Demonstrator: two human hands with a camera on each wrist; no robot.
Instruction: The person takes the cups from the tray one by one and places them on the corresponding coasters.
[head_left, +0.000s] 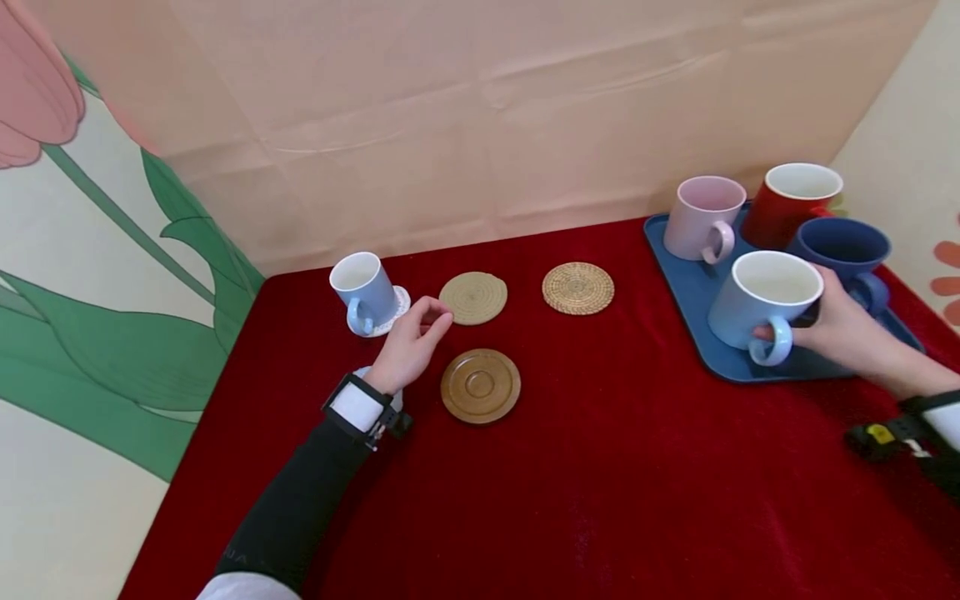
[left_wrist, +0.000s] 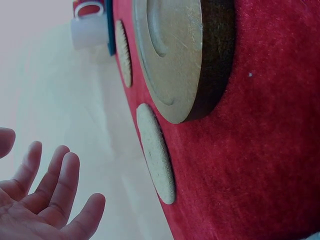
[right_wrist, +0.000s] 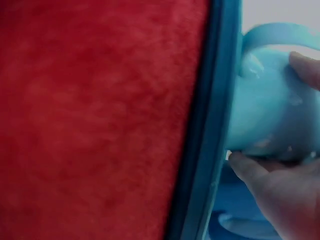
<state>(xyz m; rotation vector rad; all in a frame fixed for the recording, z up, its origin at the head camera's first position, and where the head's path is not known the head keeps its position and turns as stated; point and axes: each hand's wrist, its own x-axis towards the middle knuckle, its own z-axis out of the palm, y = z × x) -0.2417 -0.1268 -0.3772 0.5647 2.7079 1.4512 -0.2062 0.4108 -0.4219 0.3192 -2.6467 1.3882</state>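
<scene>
While my left hand [head_left: 411, 346] hangs above the cloth [head_left: 600, 467] with fingers relaxed and holding nothing, my right hand [head_left: 847, 325] has a full grip on one item.

Right side, near:
- Held mug [head_left: 746, 310], light blue outside, white inside, upright; my thumb on the near side by the handle, fingers round the right side. Place: over the left near part of the tray [head_left: 685, 287]. Whether its base touches the tray I cannot tell.

Right side, same tray:
- Pink mug [head_left: 693, 225], far left part, handle toward the near right.
- Red mug [head_left: 772, 215], far right part, white inside.
- Navy mug [head_left: 843, 242], nearer than the red, just beside my right hand.

Middle:
- Straw coaster [head_left: 578, 288], woven, far.
- Beige coaster [head_left: 472, 297], left of the straw one, just beside my left fingertips in the head view.
- Wooden coaster [head_left: 480, 386], nearer, with a ringed centre.

Left side:
- Second blue mug [head_left: 369, 293], far, upright, standing on a white coaster [head_left: 402, 308].
- Pale item [head_left: 397, 400], beneath my left wrist, mostly hidden.
</scene>
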